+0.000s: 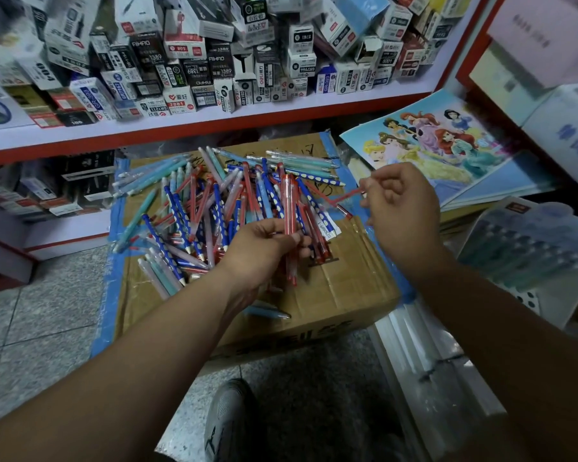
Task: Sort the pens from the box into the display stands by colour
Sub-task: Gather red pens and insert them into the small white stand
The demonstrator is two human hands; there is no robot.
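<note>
One cardboard box (347,288) is seen. Several dozen pens (214,208) are heaped on it, too tangled for an exact count. Two hands are shown: a few red pens (291,211) are gripped in the left hand (264,251), and a single red pen (346,195) is pinched in the right hand (401,208). One poster (431,141), one display stand (531,255) and one shoe (229,421) are counted.

The left hand (264,250) hides its red pens' (289,201) middles; the blurred display stand (531,258) runs off the right edge.

Brown taped cardboard box (347,288) on grey tiled floor (47,321)
Red, blue and teal pens (194,208) lie heaped on its top.
</note>
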